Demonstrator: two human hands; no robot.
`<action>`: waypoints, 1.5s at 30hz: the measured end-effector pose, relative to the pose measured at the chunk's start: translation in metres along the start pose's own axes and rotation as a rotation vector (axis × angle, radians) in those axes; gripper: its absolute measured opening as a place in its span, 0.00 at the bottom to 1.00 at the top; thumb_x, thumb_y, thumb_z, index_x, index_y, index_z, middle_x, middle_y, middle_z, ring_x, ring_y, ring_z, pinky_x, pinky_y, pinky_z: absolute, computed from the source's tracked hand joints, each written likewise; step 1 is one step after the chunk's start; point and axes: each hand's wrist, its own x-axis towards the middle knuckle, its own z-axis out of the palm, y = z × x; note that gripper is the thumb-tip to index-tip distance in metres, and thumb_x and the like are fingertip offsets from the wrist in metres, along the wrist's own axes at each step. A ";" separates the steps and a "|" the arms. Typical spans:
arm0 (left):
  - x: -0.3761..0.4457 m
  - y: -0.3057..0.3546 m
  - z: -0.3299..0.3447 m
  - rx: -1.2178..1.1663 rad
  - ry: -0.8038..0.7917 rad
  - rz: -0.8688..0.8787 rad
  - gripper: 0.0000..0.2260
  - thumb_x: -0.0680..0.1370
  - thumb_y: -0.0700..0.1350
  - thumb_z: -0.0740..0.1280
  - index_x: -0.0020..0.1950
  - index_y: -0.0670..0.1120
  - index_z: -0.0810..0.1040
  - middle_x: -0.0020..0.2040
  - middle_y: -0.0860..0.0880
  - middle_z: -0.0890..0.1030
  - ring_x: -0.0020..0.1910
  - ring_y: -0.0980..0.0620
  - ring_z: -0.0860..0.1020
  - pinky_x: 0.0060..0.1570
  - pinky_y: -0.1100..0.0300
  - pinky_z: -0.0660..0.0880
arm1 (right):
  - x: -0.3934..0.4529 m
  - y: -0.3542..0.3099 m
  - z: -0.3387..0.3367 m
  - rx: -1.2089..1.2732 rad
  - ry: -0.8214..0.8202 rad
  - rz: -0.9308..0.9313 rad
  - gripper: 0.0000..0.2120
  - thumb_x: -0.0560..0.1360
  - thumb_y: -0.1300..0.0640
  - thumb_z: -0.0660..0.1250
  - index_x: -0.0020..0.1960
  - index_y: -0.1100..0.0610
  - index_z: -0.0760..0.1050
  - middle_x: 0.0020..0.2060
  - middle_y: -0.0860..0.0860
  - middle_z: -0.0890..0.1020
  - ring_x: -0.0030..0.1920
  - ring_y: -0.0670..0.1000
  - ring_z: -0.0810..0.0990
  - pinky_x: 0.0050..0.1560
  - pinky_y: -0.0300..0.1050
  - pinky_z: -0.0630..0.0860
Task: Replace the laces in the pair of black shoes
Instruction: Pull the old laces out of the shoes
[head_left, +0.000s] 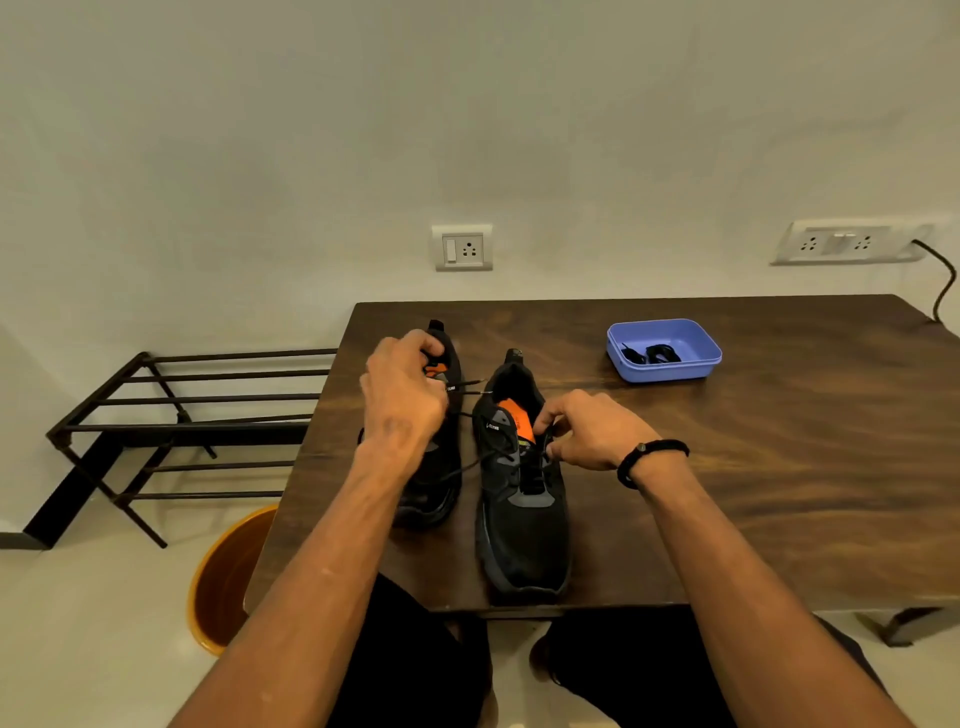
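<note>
Two black shoes stand on the dark wooden table (779, 467), toes toward me. The right shoe (524, 535) has an orange insole, and a black lace (470, 467) runs from its eyelets out to the left. My left hand (402, 397) hovers over the left shoe (436, 499) with its fingers curled round that lace's end, whose tip sticks out to the right. My right hand (589, 428) pinches the lace at the right shoe's upper eyelets. A blue tray (696, 364) at the back right holds a coiled black lace (654, 354).
A dark metal shoe rack (171, 426) stands on the floor left of the table. An orange bucket (223, 577) sits by the table's near left corner. Wall sockets (462, 248) are behind the table, and a black cable (943, 280) hangs at the far right.
</note>
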 end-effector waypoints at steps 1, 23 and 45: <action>0.000 -0.002 -0.004 0.017 0.000 -0.031 0.19 0.73 0.37 0.75 0.60 0.54 0.79 0.57 0.49 0.78 0.51 0.50 0.81 0.55 0.53 0.81 | 0.000 0.000 -0.001 0.006 -0.008 0.000 0.14 0.77 0.60 0.74 0.61 0.48 0.82 0.60 0.51 0.82 0.57 0.52 0.81 0.51 0.43 0.74; -0.018 0.019 0.024 0.142 -0.632 0.170 0.05 0.76 0.48 0.74 0.48 0.57 0.81 0.43 0.56 0.80 0.46 0.53 0.80 0.51 0.52 0.80 | 0.003 -0.032 0.038 -0.070 0.319 0.073 0.15 0.70 0.44 0.75 0.41 0.54 0.76 0.39 0.53 0.82 0.42 0.57 0.82 0.40 0.51 0.81; -0.017 0.007 0.016 -0.049 -0.720 0.045 0.16 0.75 0.35 0.72 0.52 0.56 0.81 0.41 0.51 0.86 0.40 0.62 0.83 0.43 0.68 0.75 | 0.001 -0.032 0.045 -0.170 0.304 -0.104 0.08 0.78 0.54 0.72 0.52 0.58 0.77 0.53 0.54 0.71 0.47 0.57 0.78 0.43 0.51 0.76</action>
